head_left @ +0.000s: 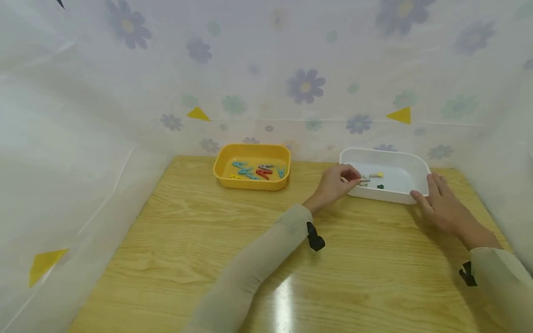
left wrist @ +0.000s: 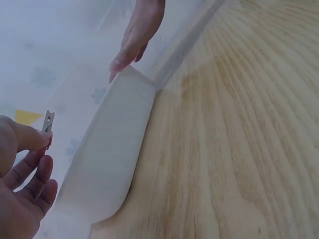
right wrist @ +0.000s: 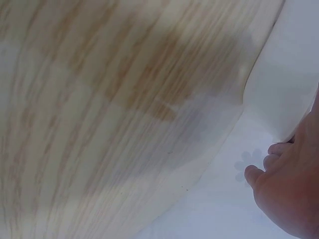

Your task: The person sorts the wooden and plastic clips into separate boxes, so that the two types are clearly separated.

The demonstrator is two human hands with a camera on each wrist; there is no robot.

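Note:
A small wooden clothespin [left wrist: 48,121] is pinched between the thumb and forefinger of my left hand [head_left: 333,187]. This hand is over the left end of a white plastic tray [head_left: 387,196]; its other fingers are loosely bent in the left wrist view. Inside the tray lie a clothespin with a yellow piece [head_left: 380,175] and a small dark green piece [head_left: 380,187]. My right hand [head_left: 446,210] grips the tray's right end, thumb at the near corner and fingers along the side. The right wrist view shows that hand [right wrist: 291,184] at the edge, its grip partly hidden.
To the left, a yellow tray [head_left: 251,185] holds several plastic clothespins [head_left: 263,173] in blue, red, yellow and grey. Both trays stand at the back of the wooden table [head_left: 200,240], close to a flowered curtain [head_left: 258,92]. Pale sheeting [head_left: 62,152] hangs along the left side.

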